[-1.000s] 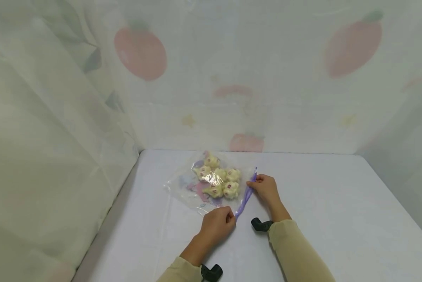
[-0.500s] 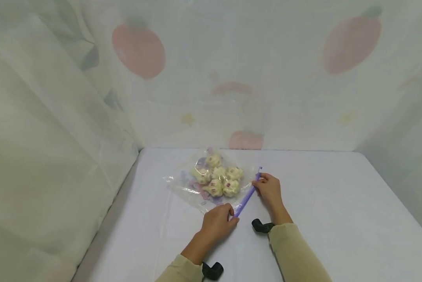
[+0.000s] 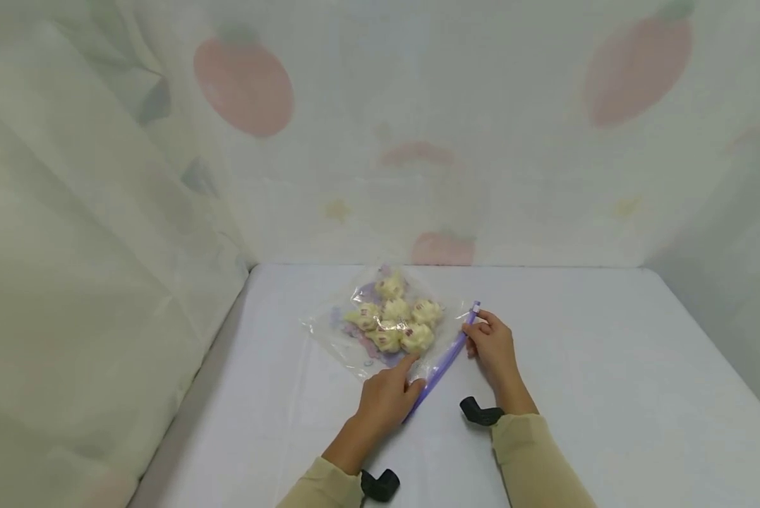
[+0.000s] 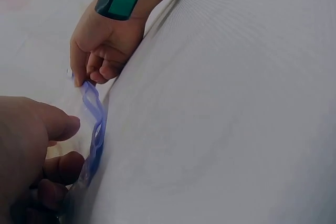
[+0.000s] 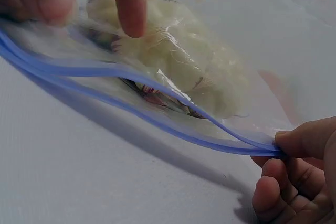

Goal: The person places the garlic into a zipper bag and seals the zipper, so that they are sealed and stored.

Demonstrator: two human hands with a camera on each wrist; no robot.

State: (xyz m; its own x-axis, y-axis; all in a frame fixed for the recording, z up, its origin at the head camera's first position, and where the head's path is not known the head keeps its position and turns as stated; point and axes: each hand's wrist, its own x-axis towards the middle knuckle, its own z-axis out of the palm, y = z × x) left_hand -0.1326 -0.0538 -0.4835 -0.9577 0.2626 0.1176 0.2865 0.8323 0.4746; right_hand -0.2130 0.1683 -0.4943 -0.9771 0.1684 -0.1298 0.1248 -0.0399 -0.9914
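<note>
A clear zip bag (image 3: 329, 331) with a purple zip strip (image 3: 442, 367) lies on the white table. Several pale bulbs with purplish marks, which look like garlic (image 3: 417, 339), are inside it. My right hand (image 3: 495, 349) pinches the far end of the strip between thumb and fingertips. In the right wrist view the two lips of the zip (image 5: 126, 72) stand apart, meeting at that pinch. My left hand (image 3: 382, 402) is over the near side of the bag, index finger extended toward the garlic and thumb spread from it. Whether its fingertips press the film is unclear.
The white table (image 3: 608, 367) extends to both sides of the bag. A pale curtain with strawberry prints (image 3: 443, 248) hangs along its back edge, and more cloth (image 3: 132, 282) hangs at the left. Dark wrist-worn devices (image 3: 481, 411) stick out near both sleeves.
My left hand has let go of the near end of the zip strip and reached its index finger forward over the bag. The right hand has shifted slightly right, still pinching the strip.
</note>
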